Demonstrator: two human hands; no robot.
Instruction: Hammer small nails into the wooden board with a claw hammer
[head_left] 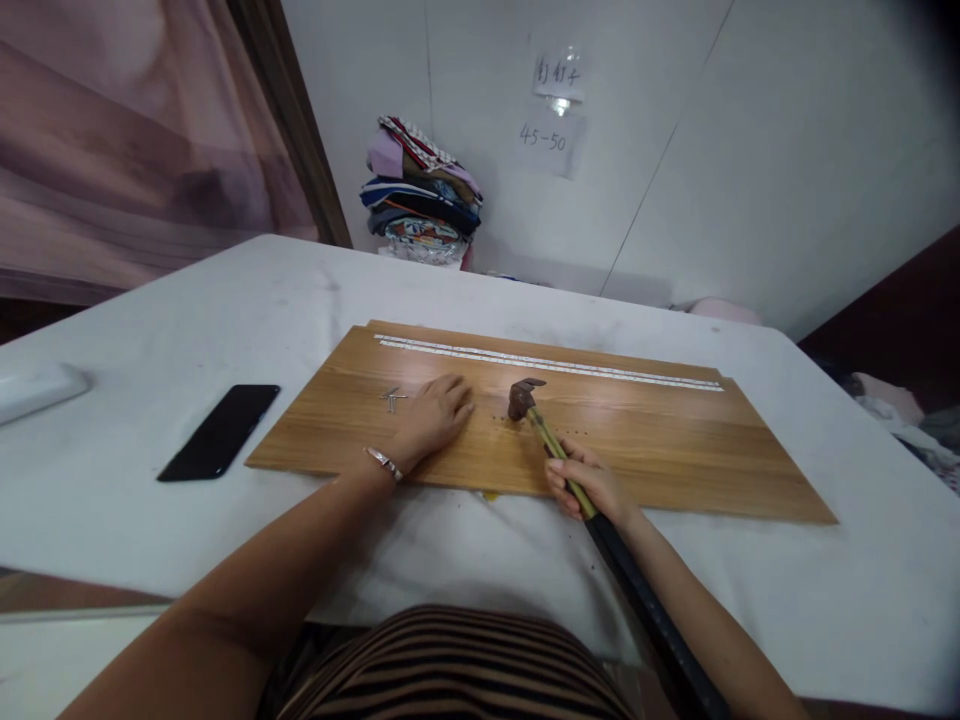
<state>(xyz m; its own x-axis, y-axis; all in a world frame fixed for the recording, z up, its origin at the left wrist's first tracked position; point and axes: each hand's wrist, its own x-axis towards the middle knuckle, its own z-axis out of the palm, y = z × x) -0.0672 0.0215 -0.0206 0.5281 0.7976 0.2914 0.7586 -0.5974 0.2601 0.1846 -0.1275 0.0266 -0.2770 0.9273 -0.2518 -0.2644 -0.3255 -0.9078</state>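
We hold a claw hammer with a rusty brown metal head and a yellow-and-black handle (616, 556) in our right hand (589, 482), its fingers wrapped tightly around the yellow part of the handle. The hammer's head is over the middle of a long, flat, wood-grained brown board (697, 440), beside a row of tiny dark dots (577, 432); we cannot tell whether the head touches the wood. Our left hand (435, 412) rests palm down on the board to the left of the hammer, its fingers extended, slightly bent and close together. A silvery metal bracelet (385, 463) circles that wrist. Just left of the hand, a few thin silver nails (392, 398) lie in a loose cluster on the board. Two narrow white strips with fine markings (555, 366) run along the board's far side. The board lies on a white-covered surface (465, 545), with a black rectangular phone (221, 432) near its left end. Farther back we see a stack of folded multicoloured fabrics (424, 190) by the pale wall (480, 60).
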